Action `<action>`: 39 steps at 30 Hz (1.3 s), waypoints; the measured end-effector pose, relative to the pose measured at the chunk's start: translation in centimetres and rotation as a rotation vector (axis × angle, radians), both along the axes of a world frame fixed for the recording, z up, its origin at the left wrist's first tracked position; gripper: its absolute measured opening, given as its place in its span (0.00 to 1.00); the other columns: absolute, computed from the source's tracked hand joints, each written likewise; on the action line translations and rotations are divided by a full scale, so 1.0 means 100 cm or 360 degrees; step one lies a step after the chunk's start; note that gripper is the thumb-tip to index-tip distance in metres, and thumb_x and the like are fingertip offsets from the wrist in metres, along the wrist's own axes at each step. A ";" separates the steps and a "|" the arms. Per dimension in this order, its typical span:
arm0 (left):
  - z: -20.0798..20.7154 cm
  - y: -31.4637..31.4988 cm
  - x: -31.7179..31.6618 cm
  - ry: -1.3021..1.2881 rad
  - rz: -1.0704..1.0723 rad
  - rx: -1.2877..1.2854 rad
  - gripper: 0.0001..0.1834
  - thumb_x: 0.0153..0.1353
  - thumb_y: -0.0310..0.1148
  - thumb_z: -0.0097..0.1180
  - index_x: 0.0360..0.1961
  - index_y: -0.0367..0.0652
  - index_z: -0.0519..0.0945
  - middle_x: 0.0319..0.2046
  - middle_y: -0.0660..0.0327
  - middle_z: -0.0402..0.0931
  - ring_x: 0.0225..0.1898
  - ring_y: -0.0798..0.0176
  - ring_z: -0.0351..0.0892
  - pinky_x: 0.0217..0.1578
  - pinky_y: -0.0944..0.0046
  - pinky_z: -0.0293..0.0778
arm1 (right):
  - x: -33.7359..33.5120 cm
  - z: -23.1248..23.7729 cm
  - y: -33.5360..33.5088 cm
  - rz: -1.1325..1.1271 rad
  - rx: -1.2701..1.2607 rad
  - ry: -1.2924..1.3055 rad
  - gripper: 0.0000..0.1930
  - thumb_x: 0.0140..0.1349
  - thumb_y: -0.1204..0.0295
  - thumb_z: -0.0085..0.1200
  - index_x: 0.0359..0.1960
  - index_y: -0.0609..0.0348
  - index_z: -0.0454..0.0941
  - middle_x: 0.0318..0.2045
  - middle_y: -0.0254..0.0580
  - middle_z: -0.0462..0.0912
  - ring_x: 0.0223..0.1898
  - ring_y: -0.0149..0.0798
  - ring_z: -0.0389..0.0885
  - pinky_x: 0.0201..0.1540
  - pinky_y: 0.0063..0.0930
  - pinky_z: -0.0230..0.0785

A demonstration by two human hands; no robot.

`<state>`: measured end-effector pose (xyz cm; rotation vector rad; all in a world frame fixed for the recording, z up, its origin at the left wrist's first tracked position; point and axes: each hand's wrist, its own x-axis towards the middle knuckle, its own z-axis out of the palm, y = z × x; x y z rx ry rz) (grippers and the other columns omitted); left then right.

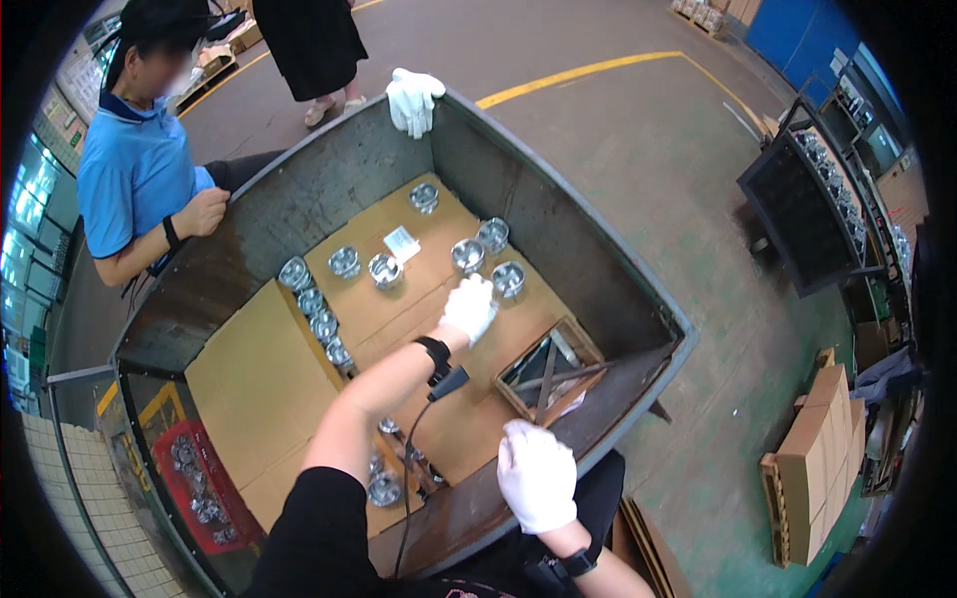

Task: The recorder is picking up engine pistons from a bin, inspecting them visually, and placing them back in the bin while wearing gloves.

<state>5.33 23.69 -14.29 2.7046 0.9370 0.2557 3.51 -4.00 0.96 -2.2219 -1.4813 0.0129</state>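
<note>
My left hand [469, 311], in a white glove, reaches over the middle of the metal bin [638, 269]. Its stretched fingers end right beside a shiny piston [468, 256]; whether they touch it is hard to see. Another piston [507, 280] lies to their right, and one more piston [386, 270] to their left. All of them sit on a cardboard sheet [399, 314]. Over the bin's near right rim is my right hand [538, 478], also gloved in white. Its fingers are curled, and anything inside them is hidden.
A wooden-framed opening [548, 369] is beside my right hand. A cardboard flap [264, 399] covers the bin's left part, next to a row of pistons [317, 314]. White gloves [413, 100] hang on the far corner. A person in blue [140, 179] grips the left rim.
</note>
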 end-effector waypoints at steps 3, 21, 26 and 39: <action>-0.049 -0.023 0.067 -0.0289 -0.0059 0.0147 0.12 0.62 0.30 0.40 0.40 0.35 0.73 0.33 0.45 0.76 0.29 0.47 0.78 0.29 0.48 0.76 | 0.003 -0.001 -0.012 -0.0080 -0.0091 0.0005 0.08 0.56 0.69 0.56 0.36 0.54 0.79 0.33 0.39 0.82 0.33 0.43 0.81 0.35 0.38 0.73; 0.052 -0.044 -0.123 0.0251 -0.0189 -0.0866 0.24 0.63 0.50 0.46 0.29 0.40 0.84 0.22 0.51 0.79 0.23 0.52 0.78 0.29 0.57 0.74 | -0.006 -0.008 -0.006 -0.0029 -0.0013 -0.0162 0.09 0.56 0.64 0.53 0.26 0.50 0.83 0.24 0.43 0.83 0.26 0.48 0.83 0.31 0.44 0.75; 0.219 -0.116 -0.253 -0.0502 0.0090 -0.1743 0.14 0.66 0.37 0.53 0.43 0.38 0.82 0.27 0.67 0.76 0.27 0.74 0.69 0.25 0.70 0.66 | 0.001 -0.012 -0.006 0.0164 0.0348 0.0268 0.10 0.57 0.66 0.54 0.37 0.55 0.83 0.34 0.46 0.85 0.37 0.48 0.84 0.41 0.38 0.76; 0.252 -0.264 -0.257 -0.0442 -0.0476 -0.1675 0.21 0.68 0.41 0.49 0.53 0.35 0.77 0.44 0.59 0.80 0.44 0.68 0.75 0.47 0.68 0.70 | -0.062 0.082 -0.170 0.0430 0.0414 0.2968 0.27 0.69 0.71 0.47 0.68 0.59 0.57 0.56 0.46 0.73 0.57 0.42 0.73 0.59 0.32 0.68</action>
